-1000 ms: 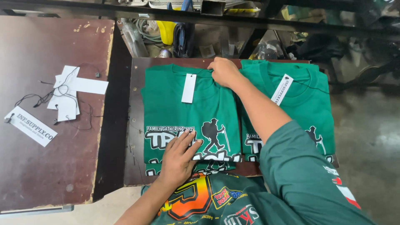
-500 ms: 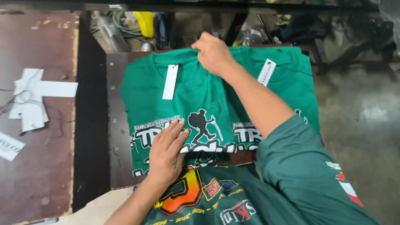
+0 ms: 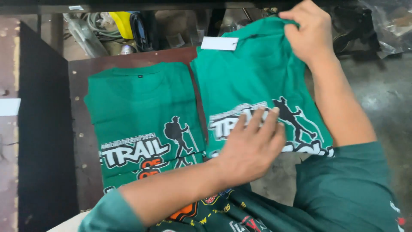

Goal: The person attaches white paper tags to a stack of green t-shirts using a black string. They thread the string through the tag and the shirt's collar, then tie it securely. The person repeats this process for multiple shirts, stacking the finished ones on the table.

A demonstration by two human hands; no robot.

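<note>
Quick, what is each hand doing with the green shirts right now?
Left hand: open, fingers spread flat on the lifted green shirt.
Right hand: closed, pinching that shirt's top edge.

Top green shirt (image 3: 257, 81) now lifted rightward off the stack (image 3: 141, 124) by both hands.

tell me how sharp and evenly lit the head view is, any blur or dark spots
Head view: mostly sharp, the print on the folded green t-shirt on the brown board reads crisply; the left hand and right hand on the lifted green t-shirt look slightly soft at the edges. Light is even and soft, without glare; the gap at left and the top edge fall into deep shadow.
</note>
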